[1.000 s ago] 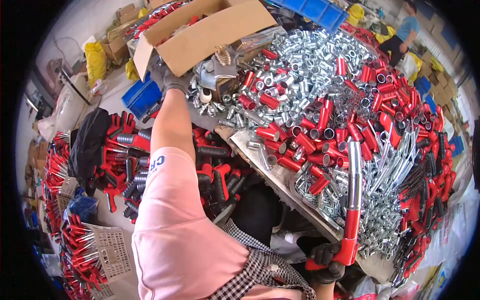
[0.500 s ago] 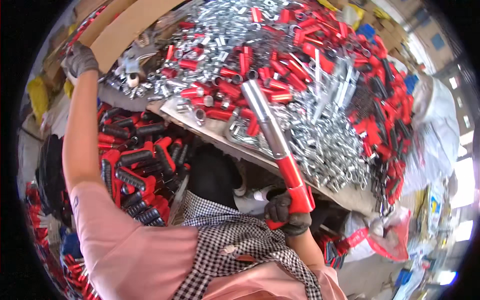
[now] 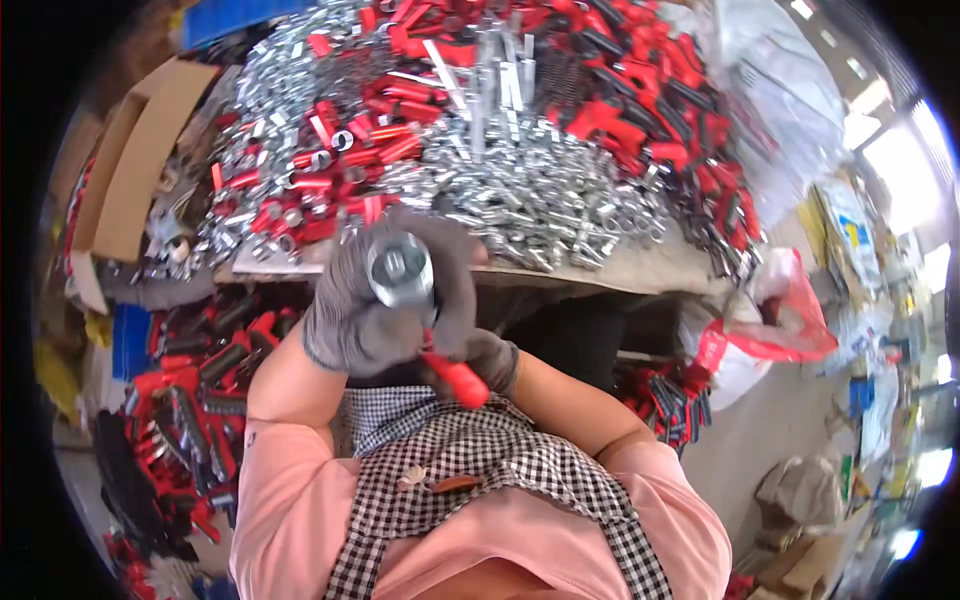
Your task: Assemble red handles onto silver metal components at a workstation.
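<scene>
Both gloved hands meet in front of my chest around a socket wrench [image 3: 402, 268] with a shiny round metal head that points up at the camera and a red grip [image 3: 457, 378] below it. My left hand [image 3: 345, 318], in a grey glove, wraps the metal shaft just under the head. My right hand [image 3: 487, 358] holds the red grip lower down. Beyond the hands a table [image 3: 610, 272] is heaped with silver metal parts [image 3: 540, 195] and red-handled tools [image 3: 640, 110].
A brown cardboard box [image 3: 135, 160] stands at the table's left end. Piles of red-and-black handles [image 3: 190, 390] lie on the floor at my left and under the table. A red-and-white plastic bag [image 3: 770, 330] hangs at the right, with more clutter beyond it.
My left hand has come back from the box on the far left and closed on the wrench's metal end. The wrench has swung upright toward the camera, and the view has shifted right.
</scene>
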{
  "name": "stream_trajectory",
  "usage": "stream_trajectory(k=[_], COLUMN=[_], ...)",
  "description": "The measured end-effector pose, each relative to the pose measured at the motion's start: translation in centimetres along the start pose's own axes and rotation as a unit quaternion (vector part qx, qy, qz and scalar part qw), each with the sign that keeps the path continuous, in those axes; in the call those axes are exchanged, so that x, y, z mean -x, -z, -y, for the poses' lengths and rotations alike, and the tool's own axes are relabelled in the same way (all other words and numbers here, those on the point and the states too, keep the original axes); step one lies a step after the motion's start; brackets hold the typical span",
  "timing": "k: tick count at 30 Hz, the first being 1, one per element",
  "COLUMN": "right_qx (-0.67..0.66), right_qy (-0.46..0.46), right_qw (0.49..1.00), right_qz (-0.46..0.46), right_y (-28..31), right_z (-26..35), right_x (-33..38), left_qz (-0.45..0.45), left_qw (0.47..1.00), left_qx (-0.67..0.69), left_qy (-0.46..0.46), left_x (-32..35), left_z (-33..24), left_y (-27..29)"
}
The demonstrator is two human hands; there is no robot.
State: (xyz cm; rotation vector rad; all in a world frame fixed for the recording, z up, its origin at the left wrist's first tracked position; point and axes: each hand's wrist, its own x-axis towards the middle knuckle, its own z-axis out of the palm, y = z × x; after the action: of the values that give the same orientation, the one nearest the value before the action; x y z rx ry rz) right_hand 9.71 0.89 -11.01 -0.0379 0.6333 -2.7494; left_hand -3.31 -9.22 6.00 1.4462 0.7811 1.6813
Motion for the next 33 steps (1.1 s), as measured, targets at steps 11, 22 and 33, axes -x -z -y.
stream_trajectory(k=[11,22,33], right_qx=[0.716,0.8,0.591], right_qy=[0.224,0.08,0.218], right_qw=[0.337,0.284,0.675], right_qz=[-0.568,-0.522,-0.385], right_y=[3.3,7.3,-7.1], right_z=[8.8,12.3,10.5], right_x=[14.6,14.7,11.5], left_qz=[-0.036,-0.111,0.009], left_qw=[0.905,0.936,0.94], left_qx=[-0.414,-0.319,-0.317], left_qy=[0.087,0.102,0.127], left_x=[5.0,7.4,5.8], left_z=[7.1,10.9,11.8], left_y=[-1.1,-1.5,-1.3])
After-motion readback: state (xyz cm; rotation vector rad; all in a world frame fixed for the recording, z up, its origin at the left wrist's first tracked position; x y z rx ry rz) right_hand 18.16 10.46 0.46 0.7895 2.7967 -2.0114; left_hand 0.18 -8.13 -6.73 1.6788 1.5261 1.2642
